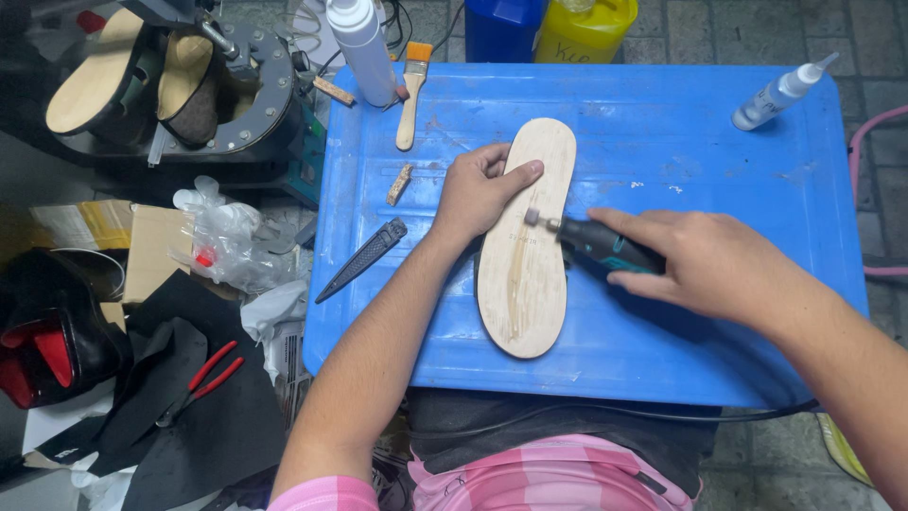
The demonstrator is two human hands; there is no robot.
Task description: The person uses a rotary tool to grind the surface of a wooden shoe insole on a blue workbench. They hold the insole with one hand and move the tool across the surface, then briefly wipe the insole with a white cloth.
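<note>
Mid-frame on the blue lid (662, 123), my left hand (478, 189) lies spread, fingers flat on the wooden insole (525, 274) to pin it, while my right hand (705, 260), wrapped tight around the rotary tool (596, 244), should feed its sanding drum (532, 219) lightly.

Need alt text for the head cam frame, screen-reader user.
Seen from above, a person's left hand pins a pale shoe-shaped insole flat on a blue plastic surface, while the right hand holds a small rotary tool with its tip against the insole. A paintbrush and glue bottles lie nearby.
</note>
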